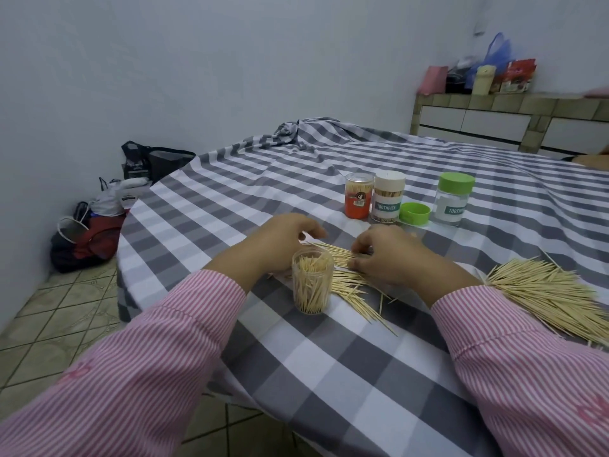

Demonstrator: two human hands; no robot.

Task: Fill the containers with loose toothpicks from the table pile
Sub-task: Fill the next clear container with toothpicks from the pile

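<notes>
The clear jar [309, 283] hides part of the left hand [275, 245]. Right hand [392, 255] fingers curl onto toothpicks [342, 258]; the hold is unclear.

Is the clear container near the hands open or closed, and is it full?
Open: the clear container has no lid, stands upright, and toothpicks fill it nearly to the rim.
</notes>
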